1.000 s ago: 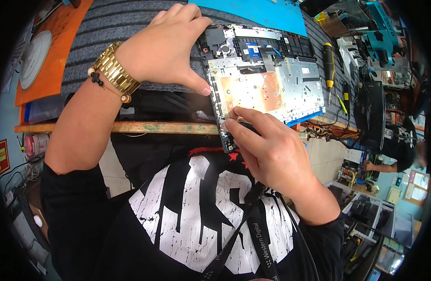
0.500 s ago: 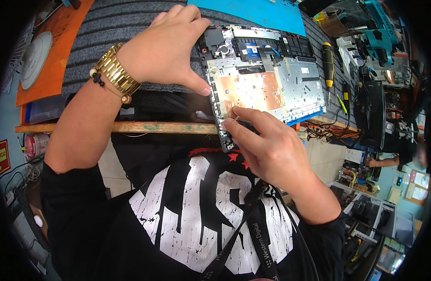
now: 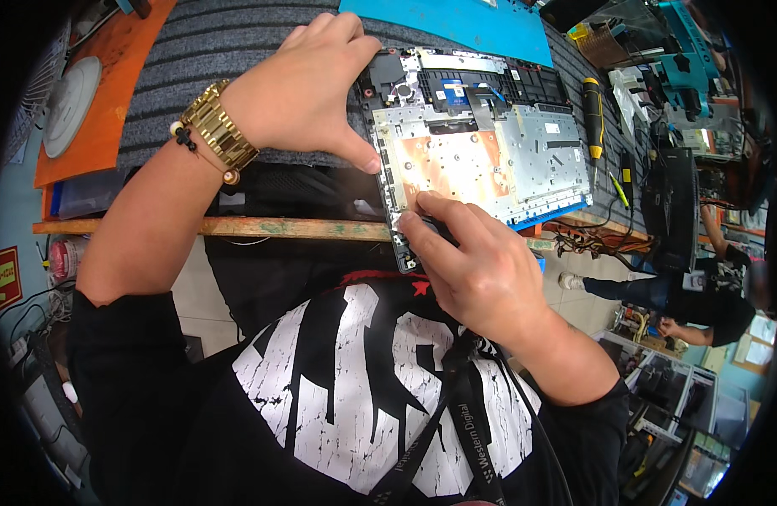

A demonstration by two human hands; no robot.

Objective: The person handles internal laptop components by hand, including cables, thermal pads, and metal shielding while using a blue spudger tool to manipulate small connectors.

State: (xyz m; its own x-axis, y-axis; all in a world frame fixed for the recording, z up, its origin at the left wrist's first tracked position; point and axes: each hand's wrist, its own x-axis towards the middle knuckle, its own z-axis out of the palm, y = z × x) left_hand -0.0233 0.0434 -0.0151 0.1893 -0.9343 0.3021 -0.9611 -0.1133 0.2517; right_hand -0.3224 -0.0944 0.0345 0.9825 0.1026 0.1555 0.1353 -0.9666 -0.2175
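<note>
A laptop keyboard case (image 3: 536, 156) lies with its inner side up, showing a silver metal plate, a copper-coloured patch and a black far strip. My left hand (image 3: 317, 97) steadies it by the left side, thumb on the edge and index finger at the far left corner. Over the near left corner is my right hand (image 3: 477, 261), its thumb and index finger bent in a pinch against the case's edge. Whatever lies between those fingertips is hidden or too small to make out. A flat ribbon cable (image 3: 483, 108) shows near the black strip.
Right of the case lie a yellow-and-black screwdriver (image 3: 592, 118) and a thin yellow-green tool (image 3: 619, 191). A blue mat (image 3: 456, 25) is at the back, an orange sheet (image 3: 110, 93) at the left. Another person (image 3: 701, 295) stands at the far right.
My right hand has shifted slightly left along the case's edge. My left hand keeps its hold. The other person at the far right has come further into view.
</note>
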